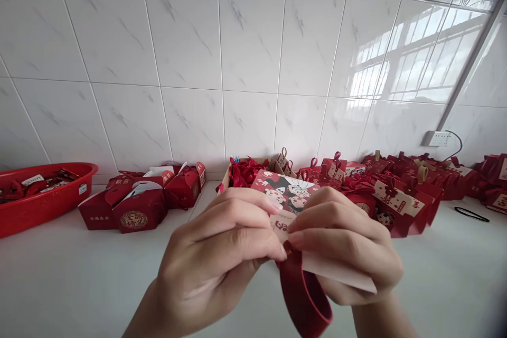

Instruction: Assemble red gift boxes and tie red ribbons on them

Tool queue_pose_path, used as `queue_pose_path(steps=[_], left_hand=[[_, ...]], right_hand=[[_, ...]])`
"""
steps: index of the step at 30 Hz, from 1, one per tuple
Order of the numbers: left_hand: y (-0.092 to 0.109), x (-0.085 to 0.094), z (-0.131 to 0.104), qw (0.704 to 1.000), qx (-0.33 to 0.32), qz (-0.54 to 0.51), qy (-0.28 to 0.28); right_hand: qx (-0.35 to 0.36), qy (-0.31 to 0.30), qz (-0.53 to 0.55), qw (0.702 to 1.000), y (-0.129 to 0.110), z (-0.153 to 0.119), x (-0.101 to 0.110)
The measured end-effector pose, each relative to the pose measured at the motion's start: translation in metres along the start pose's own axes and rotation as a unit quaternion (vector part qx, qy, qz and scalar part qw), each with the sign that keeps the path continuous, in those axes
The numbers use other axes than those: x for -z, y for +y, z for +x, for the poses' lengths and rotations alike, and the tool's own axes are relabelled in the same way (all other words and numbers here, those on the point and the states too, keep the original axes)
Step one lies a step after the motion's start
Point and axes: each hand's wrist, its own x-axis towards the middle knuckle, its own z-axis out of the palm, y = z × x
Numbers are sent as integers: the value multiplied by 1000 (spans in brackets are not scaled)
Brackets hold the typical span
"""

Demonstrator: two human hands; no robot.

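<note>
Your left hand [222, 248] clamps the red ribbon [296, 288] before the illustrated box [267, 182] | your right hand [352, 243] pinches alongside, apparently steadying it | red basin [51, 199] left of box

Red ribbon [293, 293] looped, hanging below pale tag [279, 223]; box [273, 184] with cartoon figures behind

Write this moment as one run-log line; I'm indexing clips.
left hand: pinching red ribbon loop near its top | right hand: pinching there too, pale strip against fingers | beyond: red basin, red boxes
</note>
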Motion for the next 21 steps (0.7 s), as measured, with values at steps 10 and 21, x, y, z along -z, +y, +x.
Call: queue_pose_path(steps=[10,21], left_hand=[[-7,-1,3,999,30,-26,18],[-10,-2,4,945,303,-106,-58]], right_hand=[[-46,12,3,999,-3,-3,-1],[-514,-72,220,826,12,-12,-13]])
